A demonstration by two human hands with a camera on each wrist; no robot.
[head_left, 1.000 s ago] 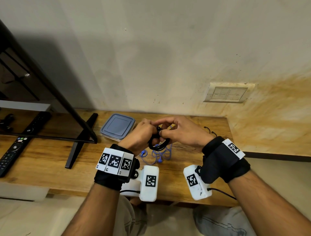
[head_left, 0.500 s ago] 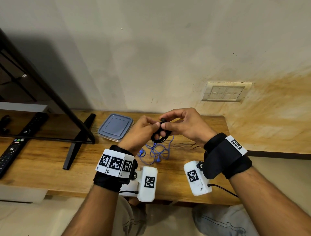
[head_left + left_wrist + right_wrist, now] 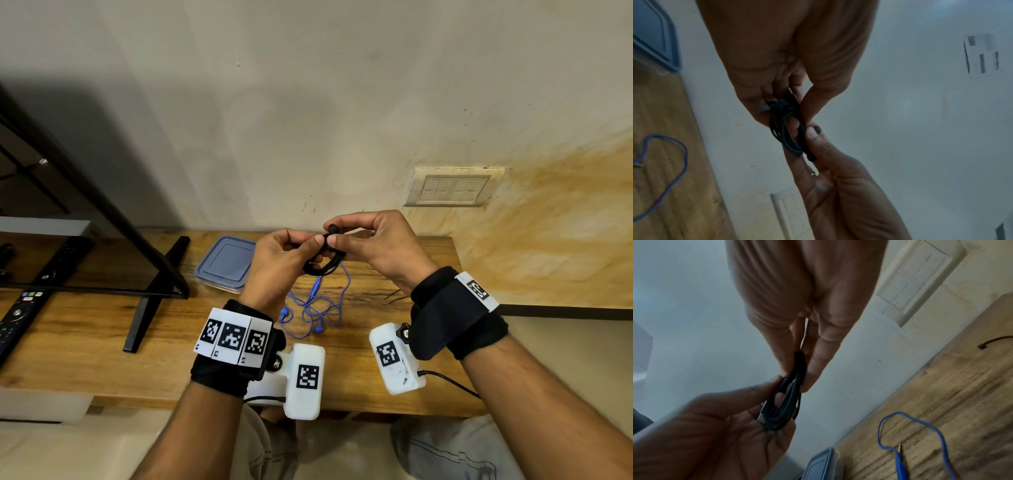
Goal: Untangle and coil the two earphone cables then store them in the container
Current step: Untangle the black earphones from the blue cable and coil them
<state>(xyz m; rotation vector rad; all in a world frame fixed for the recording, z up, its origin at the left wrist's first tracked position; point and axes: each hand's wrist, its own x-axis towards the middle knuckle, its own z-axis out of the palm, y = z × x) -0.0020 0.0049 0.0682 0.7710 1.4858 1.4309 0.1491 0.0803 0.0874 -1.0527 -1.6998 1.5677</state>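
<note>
On the tabletop (image 3: 102,342), toward the left, the container (image 3: 226,262) sits with its grey-blue lid on. Just right of it, raised above the wood, the left hand (image 3: 277,267) pinches a black earphone cable (image 3: 325,263), wound into a small tight coil, its fingers (image 3: 760,104) clamped on one side. The right hand (image 3: 380,246) pinches the opposite side. Beneath them the blue earphone cable (image 3: 318,305) lies loose in a tangled heap.

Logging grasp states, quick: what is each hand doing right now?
Left hand: closed, pinching the coiled black earphone cable.
Right hand: closed, pinching the same coil.
</note>
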